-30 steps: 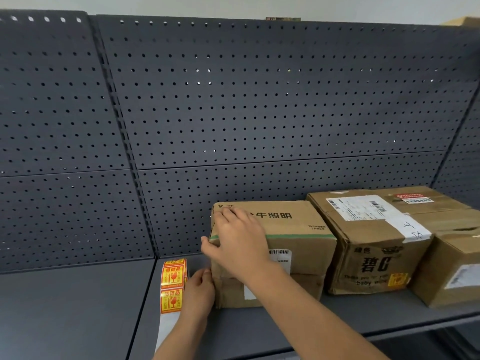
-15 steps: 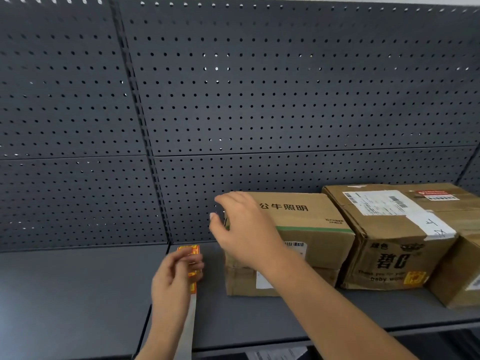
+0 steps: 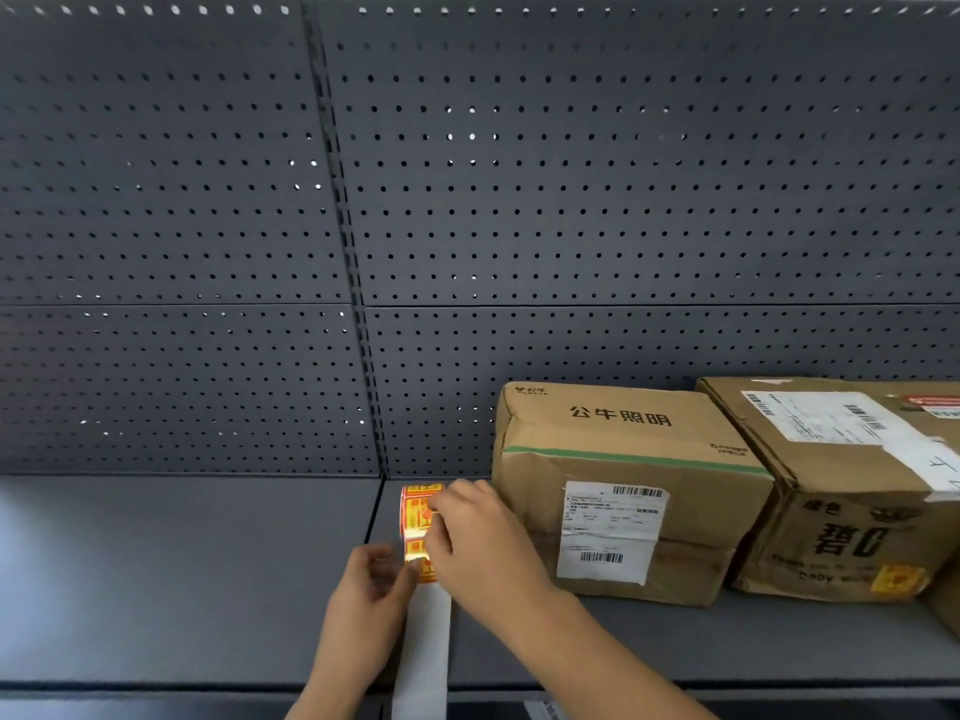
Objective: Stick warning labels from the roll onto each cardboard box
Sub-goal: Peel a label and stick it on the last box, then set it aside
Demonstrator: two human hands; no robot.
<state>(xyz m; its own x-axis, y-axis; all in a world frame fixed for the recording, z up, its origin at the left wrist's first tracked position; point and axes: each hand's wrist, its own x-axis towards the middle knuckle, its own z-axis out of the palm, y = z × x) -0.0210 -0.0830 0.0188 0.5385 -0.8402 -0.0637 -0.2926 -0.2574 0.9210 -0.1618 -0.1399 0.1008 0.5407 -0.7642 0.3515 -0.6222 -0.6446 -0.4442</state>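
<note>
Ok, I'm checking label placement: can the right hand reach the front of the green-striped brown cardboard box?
Probably yes: right hand sits just beside the green-striped brown cardboard box, front face unobstructed.

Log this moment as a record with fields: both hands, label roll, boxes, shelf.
left hand: pinches the backing strip just below the label roll
right hand: fingers curled on the roll, apparently picking at a label
box by the roll: white shipping label; no warning label visible
second box: orange warning label on its front
shelf: carries roll and boxes
</note>
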